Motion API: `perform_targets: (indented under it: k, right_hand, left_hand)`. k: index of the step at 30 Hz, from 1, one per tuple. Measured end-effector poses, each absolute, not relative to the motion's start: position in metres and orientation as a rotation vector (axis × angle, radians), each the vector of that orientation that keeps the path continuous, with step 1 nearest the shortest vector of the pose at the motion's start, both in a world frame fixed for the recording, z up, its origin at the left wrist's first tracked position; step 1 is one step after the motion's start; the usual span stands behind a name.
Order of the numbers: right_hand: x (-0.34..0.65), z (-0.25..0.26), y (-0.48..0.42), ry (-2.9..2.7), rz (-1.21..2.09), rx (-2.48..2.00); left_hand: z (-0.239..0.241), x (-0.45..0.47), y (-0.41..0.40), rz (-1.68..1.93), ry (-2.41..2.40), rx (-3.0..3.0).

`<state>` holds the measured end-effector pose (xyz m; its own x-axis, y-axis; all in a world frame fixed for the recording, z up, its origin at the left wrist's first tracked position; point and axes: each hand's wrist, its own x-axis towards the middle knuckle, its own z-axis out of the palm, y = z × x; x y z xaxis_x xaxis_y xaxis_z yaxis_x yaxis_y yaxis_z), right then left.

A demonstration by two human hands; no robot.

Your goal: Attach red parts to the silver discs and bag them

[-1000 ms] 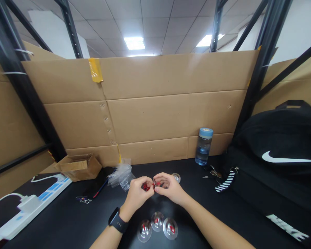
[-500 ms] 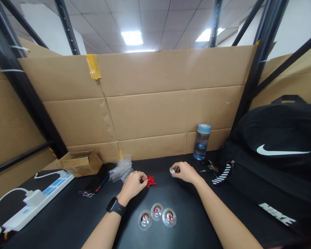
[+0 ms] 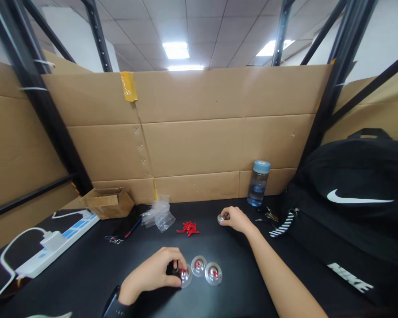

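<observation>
Three clear suction cups with small red pieces at their centres lie in a cluster on the black tabletop. My left hand (image 3: 159,270) is at the left suction cup (image 3: 186,277), its thumb and fingers closed on the near side of the rim. The middle suction cup (image 3: 198,266) and the right suction cup (image 3: 213,274) rest just beside it. Farther back, my right hand (image 3: 235,219) pinches another clear round suction cup (image 3: 220,219); its fingers partly cover it. Between the hands, toward the back, sits a small pile of red plastic pieces (image 3: 189,228).
Crumpled clear plastic bags (image 3: 158,215) and a small cardboard box (image 3: 111,204) stand back left, near a white power strip (image 3: 58,246). A water bottle (image 3: 258,184), keys (image 3: 271,215) and a black backpack (image 3: 348,221) are at right. A cardboard wall (image 3: 192,150) closes the back.
My left hand has left the red pile and come nearer, down to the left suction cup. My right hand stays in place with its cup. The view has shifted slightly.
</observation>
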<state>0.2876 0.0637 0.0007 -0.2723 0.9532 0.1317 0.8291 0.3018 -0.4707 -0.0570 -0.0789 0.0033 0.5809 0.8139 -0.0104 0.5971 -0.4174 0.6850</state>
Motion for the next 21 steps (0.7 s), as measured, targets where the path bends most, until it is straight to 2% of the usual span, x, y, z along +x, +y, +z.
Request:
perform_targets:
  k: [4,7,12,15,21]
  right_hand:
    - [0.281,0.005,0.058,-2.182,0.372,-1.539]
    - [0.264,0.011,0.046,-2.179,0.365,-1.240]
    - [0.221,0.014,0.020,-2.147,0.902,-0.771]
    - [0.210,0.009,0.016,-2.088,0.853,-0.805]
    - [0.222,0.004,0.025,-2.154,0.644,-1.028]
  left_hand:
    - [-0.002,-0.056,-0.088,0.528,1.175,2.190]
    - [0.019,-0.053,-0.079,0.603,1.137,2.253]
    - [0.060,-0.032,-0.033,0.764,1.074,2.418]
    - [0.058,-0.012,-0.004,0.813,1.079,2.478]
    - [0.020,0.011,0.010,0.991,1.150,2.467]
